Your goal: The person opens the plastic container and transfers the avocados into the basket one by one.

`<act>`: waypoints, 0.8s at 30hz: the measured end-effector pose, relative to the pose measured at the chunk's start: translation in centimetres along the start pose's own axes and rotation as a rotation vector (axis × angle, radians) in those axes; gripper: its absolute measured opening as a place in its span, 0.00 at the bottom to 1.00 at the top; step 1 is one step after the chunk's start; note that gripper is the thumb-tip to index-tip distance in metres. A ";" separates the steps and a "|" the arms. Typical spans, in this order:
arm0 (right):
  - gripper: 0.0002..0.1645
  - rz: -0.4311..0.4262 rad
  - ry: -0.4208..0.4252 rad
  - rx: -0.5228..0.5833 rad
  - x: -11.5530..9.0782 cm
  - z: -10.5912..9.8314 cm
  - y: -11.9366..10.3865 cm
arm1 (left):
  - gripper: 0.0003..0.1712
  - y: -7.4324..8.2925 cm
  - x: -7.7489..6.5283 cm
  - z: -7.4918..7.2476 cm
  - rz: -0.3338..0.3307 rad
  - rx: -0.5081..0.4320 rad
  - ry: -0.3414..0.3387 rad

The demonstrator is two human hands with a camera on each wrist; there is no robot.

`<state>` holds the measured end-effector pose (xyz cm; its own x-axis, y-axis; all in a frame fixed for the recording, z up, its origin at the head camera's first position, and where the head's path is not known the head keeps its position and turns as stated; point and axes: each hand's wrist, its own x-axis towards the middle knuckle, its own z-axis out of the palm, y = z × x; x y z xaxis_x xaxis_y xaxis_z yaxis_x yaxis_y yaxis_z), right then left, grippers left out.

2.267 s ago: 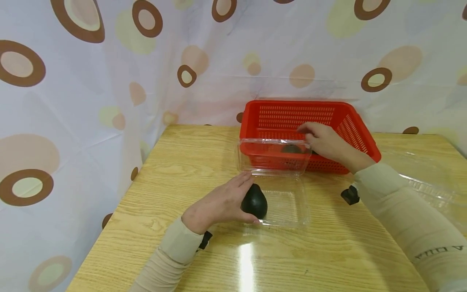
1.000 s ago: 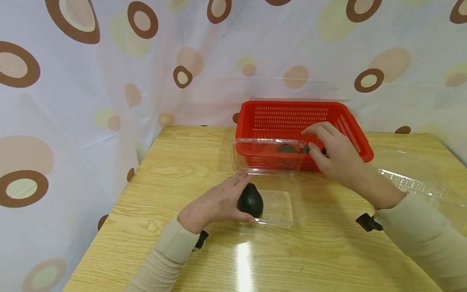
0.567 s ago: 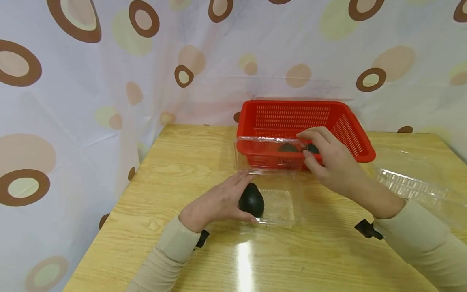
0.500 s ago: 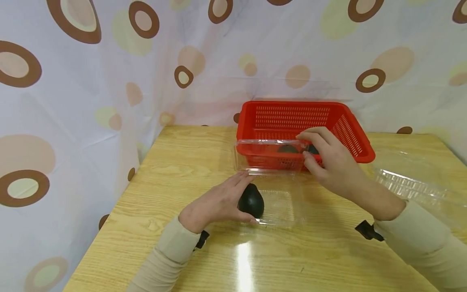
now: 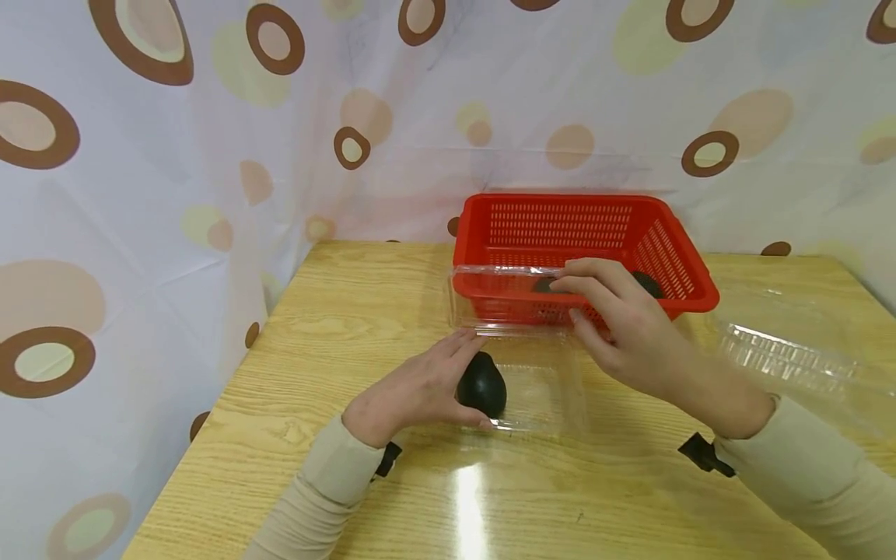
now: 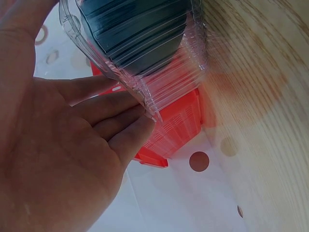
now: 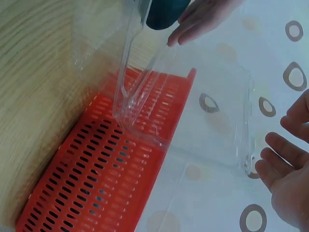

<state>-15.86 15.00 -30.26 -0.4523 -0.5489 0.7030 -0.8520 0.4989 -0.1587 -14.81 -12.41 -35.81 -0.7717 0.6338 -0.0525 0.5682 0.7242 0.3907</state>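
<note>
A dark green avocado (image 5: pixel 483 385) lies in the left part of a clear plastic clamshell box (image 5: pixel 542 393), whose lid (image 5: pixel 514 311) stands raised at the back. My left hand (image 5: pixel 413 393) holds the box from the left, thumb at the front rim and fingers at the hinge side. The left wrist view shows those fingers against the ribbed box (image 6: pixel 169 82). My right hand (image 5: pixel 637 342) is held beside the lid's right edge, fingers loosely bent with nothing in them. In the right wrist view its fingertips are close to the lid's edge (image 7: pixel 247 145).
A red slotted basket (image 5: pixel 560 201) stands behind the lid. In it lie a bumpy dark avocado (image 5: pixel 647 285) and another dark item (image 5: pixel 544 285), partly hidden by my hand. Another clear container (image 5: pixel 784 354) stands open at the right. A patterned curtain (image 5: pixel 420 187) hangs behind the table.
My right hand has come out of the basket to the lid's right edge, then dropped slightly lower, uncovering the bumpy avocado. The left hand and the box have stayed in place.
</note>
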 end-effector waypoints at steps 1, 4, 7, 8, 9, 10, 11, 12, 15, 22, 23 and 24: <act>0.21 -0.014 -0.003 0.007 0.0 0.2 -0.1 | 0.66 0.0 0.0 0.0 0.000 0.001 -0.003; 0.19 -0.031 -0.037 0.032 -0.2 0.7 -0.4 | 0.67 0.0 0.0 0.0 -0.002 -0.004 -0.001; 0.19 -0.058 -0.074 0.043 -0.5 1.4 -0.7 | 0.68 -0.1 0.1 0.0 0.005 -0.002 0.011; 0.19 -0.067 -0.089 0.047 -0.6 1.7 -0.8 | 0.69 -0.1 0.1 0.0 0.010 -0.001 0.015; 0.19 -0.076 -0.101 0.051 -0.8 2.0 -0.8 | 0.69 -0.1 0.1 0.0 0.015 0.001 0.017; 0.19 -0.086 -0.114 0.052 -0.9 2.3 -0.8 | 0.68 -0.1 0.1 0.0 0.021 0.003 0.019; 0.19 -0.097 -0.125 0.053 -1.1 2.6 -0.9 | 0.68 -0.2 0.1 0.1 0.025 0.004 0.021; 0.18 -0.103 -0.139 0.060 -1.2 2.9 -0.9 | 0.68 -0.2 0.2 0.1 0.028 0.004 0.022; 0.17 -0.116 -0.181 0.078 -1.5 3.8 -1.0 | 0.69 -0.2 0.2 0.0 0.036 -0.003 0.038; 0.17 -0.139 -0.269 0.114 -2.3 6.0 -1.6 | 0.73 -0.1 0.1 0.1 0.021 -0.010 0.041; 0.18 -0.140 -0.284 0.119 -2.4 6.2 -1.7 | 0.73 -0.1 0.1 0.1 0.014 -0.012 0.037; 0.18 -0.139 -0.302 0.122 -2.5 6.5 -1.8 | 0.73 -0.1 0.1 0.1 0.010 -0.016 0.036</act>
<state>-14.88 11.13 -36.20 -0.3719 -0.7888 0.4894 -0.9279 0.3316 -0.1706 -14.90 -12.42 -35.97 -0.7759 0.6307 -0.0153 0.5717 0.7132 0.4055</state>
